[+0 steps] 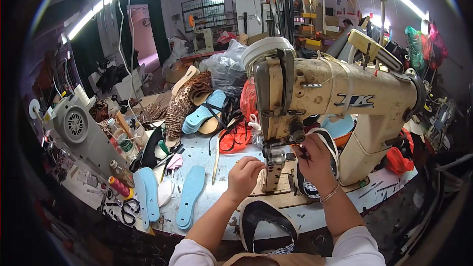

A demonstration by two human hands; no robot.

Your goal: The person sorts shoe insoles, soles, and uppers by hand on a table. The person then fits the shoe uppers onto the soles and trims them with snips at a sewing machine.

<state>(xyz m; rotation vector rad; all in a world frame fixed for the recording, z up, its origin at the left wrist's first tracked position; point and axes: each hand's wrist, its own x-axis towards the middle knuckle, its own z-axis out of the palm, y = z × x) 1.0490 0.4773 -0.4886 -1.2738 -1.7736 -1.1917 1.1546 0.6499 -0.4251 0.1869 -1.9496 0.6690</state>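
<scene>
While the left hand sits just left of the sewing machine's post, thumb and fingertips pinched closed, too small to tell if on a thread, the right hand is clenched on a small dark item right of it. Sewing machine stands on the counter. Striped-sided shoe behind/below right hand, right of post; black open shoe at near edge, between forearms. Blue insole lies left, scissors and red spool farther left.
</scene>
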